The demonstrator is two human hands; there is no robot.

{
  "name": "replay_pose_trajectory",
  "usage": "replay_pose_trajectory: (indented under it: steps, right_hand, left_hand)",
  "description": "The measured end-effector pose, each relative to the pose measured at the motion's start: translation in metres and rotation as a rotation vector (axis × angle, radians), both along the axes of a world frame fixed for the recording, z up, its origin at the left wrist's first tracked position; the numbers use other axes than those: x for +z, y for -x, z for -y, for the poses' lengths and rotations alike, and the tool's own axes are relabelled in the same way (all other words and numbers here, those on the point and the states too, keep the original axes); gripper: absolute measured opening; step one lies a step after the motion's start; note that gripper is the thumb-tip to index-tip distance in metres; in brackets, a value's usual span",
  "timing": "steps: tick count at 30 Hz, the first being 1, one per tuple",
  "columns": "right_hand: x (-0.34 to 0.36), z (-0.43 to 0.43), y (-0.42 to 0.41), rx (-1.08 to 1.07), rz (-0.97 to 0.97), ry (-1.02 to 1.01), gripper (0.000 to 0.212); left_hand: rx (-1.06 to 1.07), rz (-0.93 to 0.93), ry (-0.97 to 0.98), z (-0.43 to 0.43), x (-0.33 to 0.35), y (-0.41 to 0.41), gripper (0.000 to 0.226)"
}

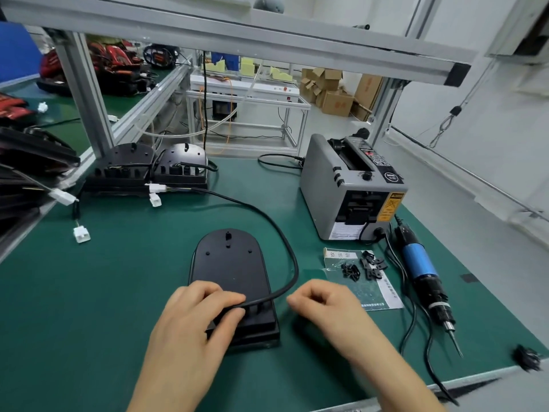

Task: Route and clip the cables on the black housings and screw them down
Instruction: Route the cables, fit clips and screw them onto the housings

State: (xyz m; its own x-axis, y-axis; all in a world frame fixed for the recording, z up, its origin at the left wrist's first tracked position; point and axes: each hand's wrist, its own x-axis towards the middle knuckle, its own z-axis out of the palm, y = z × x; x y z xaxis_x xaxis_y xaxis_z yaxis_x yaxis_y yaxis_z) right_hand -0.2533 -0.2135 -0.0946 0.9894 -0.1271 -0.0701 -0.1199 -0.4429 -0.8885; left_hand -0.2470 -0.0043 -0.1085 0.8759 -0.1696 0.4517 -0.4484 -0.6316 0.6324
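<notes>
A black arched housing lies flat on the green mat in front of me. A thick black cable loops from the back housings round its right side to its near end. My left hand grips the cable where it meets the housing's slotted near block. To the right of the housing hovers my right hand, fingers curled, with nothing visible in it. Small black clips and screws lie on a plastic bag to the right. An electric screwdriver with a blue body lies beside them, tip toward me.
Two more black housings with white connectors stand at the back left. A grey tape dispenser sits at the back right. Stacked black parts fill the left edge. An aluminium frame post rises behind. The table's edge runs along the right.
</notes>
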Motion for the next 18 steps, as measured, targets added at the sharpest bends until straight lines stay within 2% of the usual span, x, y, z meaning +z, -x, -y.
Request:
replay_pose_trajectory:
  steps: [2, 3, 5, 7, 10, 18]
  right_hand:
    - [0.009, 0.023, -0.009, -0.107, 0.055, 0.188, 0.019]
    - [0.015, 0.037, -0.016, -0.160, 0.069, 0.361, 0.016]
    - [0.027, 0.064, -0.032, -0.232, 0.029, 0.748, 0.014]
    - [0.031, 0.088, -0.047, -0.265, -0.051, 0.977, 0.017]
    - [0.029, 0.102, -0.063, -0.256, -0.173, 1.058, 0.015]
    - [0.015, 0.102, -0.076, -0.238, -0.305, 1.177, 0.010]
  left_hand:
    - [0.002, -0.001, -0.004, 0.000, 0.000, 0.000, 0.015]
    - [0.002, -0.003, -0.002, 0.000, 0.000, 0.000, 0.016]
    - [-0.001, -0.003, -0.002, 0.001, 0.000, 0.000, 0.016]
    - [-0.004, -0.002, -0.002, 0.001, 0.000, 0.001, 0.015]
    - [-0.005, -0.008, 0.004, 0.000, 0.000, 0.001, 0.007]
    - [-0.018, -0.037, -0.012, 0.000, 0.003, 0.002, 0.014]
